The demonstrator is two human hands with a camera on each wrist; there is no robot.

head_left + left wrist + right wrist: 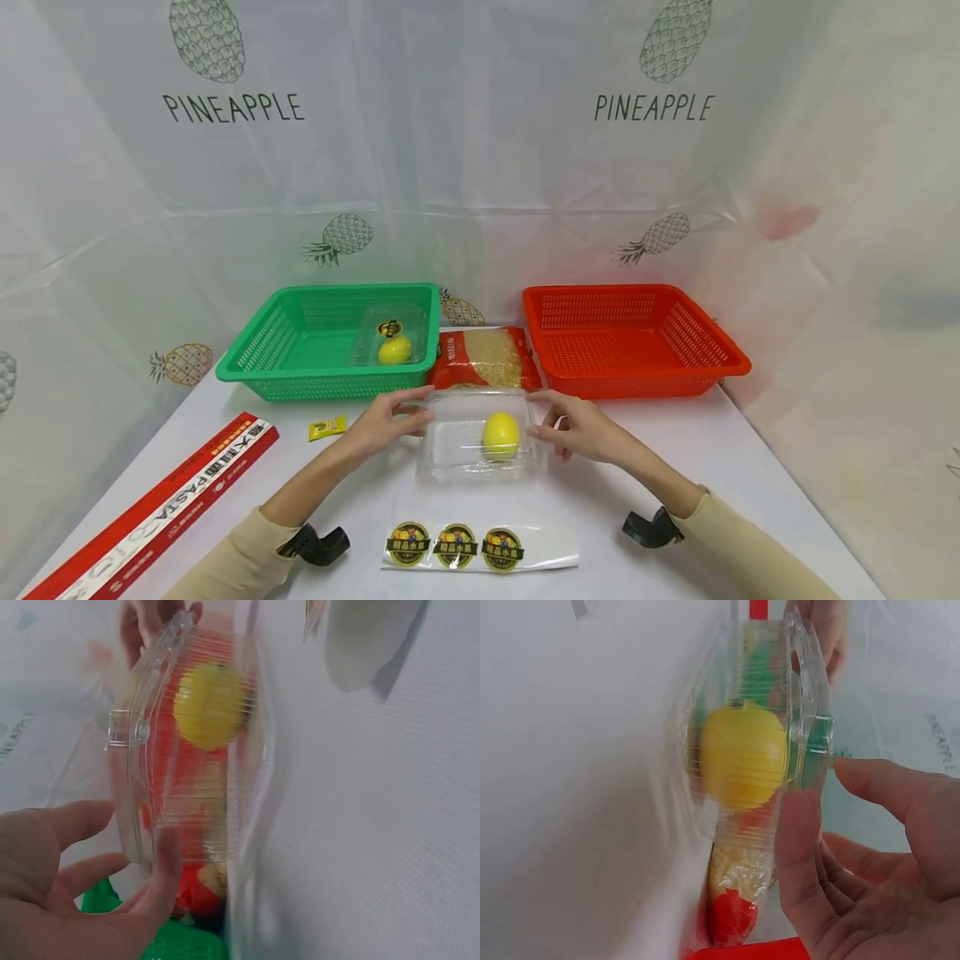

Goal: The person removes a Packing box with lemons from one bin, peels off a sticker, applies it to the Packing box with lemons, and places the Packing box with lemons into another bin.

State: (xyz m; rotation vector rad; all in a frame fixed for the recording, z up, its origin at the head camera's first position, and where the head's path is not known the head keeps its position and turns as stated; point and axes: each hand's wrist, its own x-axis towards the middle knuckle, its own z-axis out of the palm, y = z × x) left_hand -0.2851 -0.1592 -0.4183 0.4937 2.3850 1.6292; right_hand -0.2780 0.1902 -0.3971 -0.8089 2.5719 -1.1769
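Note:
A clear plastic fruit box (453, 446) is held between both hands at the middle of the table. Inside it, toward the right end, lies a yellow lemon (501, 436). My left hand (386, 425) grips the left end of the box, thumb and fingers at its edge. At the opposite end my right hand (577, 427) pinches the box the same way. In both wrist views the lid and base rims lie together along one side. Nearer the body is a clear strip (551, 546) with three round black-and-gold stickers (455, 546).
A green basket (341, 387) at the back left contains another clear box with a lemon (394, 350) and a sticker. The red basket (637, 385) stands back right. Between them lies a pasta bag (491, 354). A long red box (153, 510) and small yellow packet (327, 428) lie left.

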